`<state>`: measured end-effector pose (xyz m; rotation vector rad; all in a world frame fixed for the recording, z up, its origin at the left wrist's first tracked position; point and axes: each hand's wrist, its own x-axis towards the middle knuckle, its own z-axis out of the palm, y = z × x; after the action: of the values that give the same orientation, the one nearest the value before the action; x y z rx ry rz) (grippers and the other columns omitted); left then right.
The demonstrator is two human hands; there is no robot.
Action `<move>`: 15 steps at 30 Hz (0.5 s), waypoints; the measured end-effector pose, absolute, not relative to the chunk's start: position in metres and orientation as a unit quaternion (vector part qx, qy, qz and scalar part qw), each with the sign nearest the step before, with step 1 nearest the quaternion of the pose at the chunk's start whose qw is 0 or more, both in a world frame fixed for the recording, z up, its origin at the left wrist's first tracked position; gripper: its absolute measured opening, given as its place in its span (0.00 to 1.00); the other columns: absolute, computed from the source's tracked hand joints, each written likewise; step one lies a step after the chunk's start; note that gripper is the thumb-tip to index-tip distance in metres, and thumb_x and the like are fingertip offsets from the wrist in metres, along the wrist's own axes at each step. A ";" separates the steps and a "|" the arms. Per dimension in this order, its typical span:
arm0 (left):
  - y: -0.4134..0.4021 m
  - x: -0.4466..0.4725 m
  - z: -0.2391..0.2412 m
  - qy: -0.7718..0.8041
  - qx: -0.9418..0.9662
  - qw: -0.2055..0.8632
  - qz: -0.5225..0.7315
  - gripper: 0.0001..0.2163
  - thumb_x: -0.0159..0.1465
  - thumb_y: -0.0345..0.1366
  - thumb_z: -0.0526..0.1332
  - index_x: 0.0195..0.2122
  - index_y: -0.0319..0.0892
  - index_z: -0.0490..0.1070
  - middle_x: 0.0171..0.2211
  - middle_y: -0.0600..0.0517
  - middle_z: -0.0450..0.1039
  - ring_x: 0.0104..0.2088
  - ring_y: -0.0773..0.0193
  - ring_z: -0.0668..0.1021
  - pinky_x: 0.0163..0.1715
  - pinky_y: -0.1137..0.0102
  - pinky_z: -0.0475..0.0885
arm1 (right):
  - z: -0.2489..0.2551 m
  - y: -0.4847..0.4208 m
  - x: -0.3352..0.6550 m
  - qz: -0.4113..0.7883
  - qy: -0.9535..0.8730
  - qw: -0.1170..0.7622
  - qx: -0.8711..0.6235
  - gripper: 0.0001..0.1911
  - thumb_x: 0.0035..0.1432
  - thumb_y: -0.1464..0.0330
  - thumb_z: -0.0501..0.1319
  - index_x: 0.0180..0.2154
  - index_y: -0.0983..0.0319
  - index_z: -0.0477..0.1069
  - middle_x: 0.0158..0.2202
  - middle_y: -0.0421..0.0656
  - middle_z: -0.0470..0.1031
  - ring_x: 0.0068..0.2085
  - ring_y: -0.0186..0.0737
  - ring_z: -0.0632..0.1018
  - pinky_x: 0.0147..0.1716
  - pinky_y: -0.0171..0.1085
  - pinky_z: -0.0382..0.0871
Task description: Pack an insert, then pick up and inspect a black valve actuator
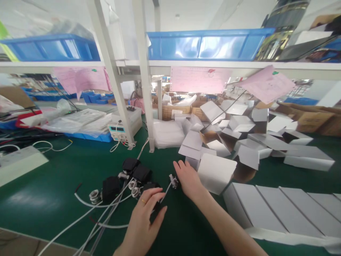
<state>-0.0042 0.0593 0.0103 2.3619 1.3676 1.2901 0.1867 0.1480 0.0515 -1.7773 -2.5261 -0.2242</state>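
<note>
Several black valve-like units (141, 173) with metal fittings and white cables (87, 203) lie clustered on the green table (53, 177). My left hand (144, 220) wears a ring, and its fingers curl over one black unit (157, 206) at the cluster's near right. A short white lead runs from that unit to a small metal fitting (173, 180). My right hand (188, 179) pinches the fitting at its thumb side, with its fingers stretched flat toward the back. An open white carton (216, 173) lies just right of my right hand.
Many open white cartons (247, 138) are heaped at the back right, and flattened ones (279, 209) line the near right. White shelf posts (145, 89) stand behind the cluster. A small power supply (117, 132), a power strip (18, 160) and bagged sheets (80, 121) sit at the left.
</note>
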 end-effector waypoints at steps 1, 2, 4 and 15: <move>0.057 -0.004 0.007 0.450 0.785 0.051 0.424 0.12 0.69 0.36 0.59 0.53 0.53 0.71 0.51 0.46 0.77 0.51 0.53 0.81 0.49 0.57 0.83 | 0.053 0.140 0.189 -0.071 -0.817 0.022 -0.572 0.34 0.52 0.89 0.54 0.60 0.71 0.66 0.53 0.54 0.73 0.51 0.57 0.74 0.46 0.47 0.76; 0.056 -0.004 0.003 0.448 0.789 0.040 0.419 0.13 0.69 0.36 0.59 0.54 0.53 0.70 0.51 0.46 0.77 0.51 0.52 0.81 0.50 0.56 0.82 | 0.053 0.131 0.191 -0.063 -0.821 0.027 -0.567 0.31 0.50 0.88 0.56 0.57 0.70 0.68 0.52 0.54 0.73 0.51 0.58 0.73 0.48 0.48 0.75; 0.056 -0.005 -0.003 0.444 0.797 0.024 0.408 0.14 0.69 0.35 0.59 0.55 0.52 0.69 0.52 0.46 0.78 0.52 0.52 0.81 0.52 0.55 0.81 | 0.051 0.110 0.197 -0.014 -0.829 0.063 -0.556 0.29 0.47 0.86 0.61 0.52 0.67 0.69 0.51 0.51 0.72 0.52 0.57 0.71 0.51 0.48 0.72; 0.028 0.036 -0.027 0.445 0.757 0.328 0.348 0.36 0.54 0.34 0.73 0.64 0.45 0.64 0.62 0.41 0.72 0.60 0.45 0.76 0.62 0.51 0.73 | 0.021 0.022 0.232 0.337 -0.765 0.317 -0.447 0.40 0.42 0.81 0.58 0.60 0.60 0.65 0.59 0.46 0.71 0.60 0.46 0.70 0.64 0.46 0.62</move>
<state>0.0362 0.0279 -0.0272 1.9814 1.1644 0.9116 0.2325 0.0218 0.0213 -1.1776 -2.0145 0.8880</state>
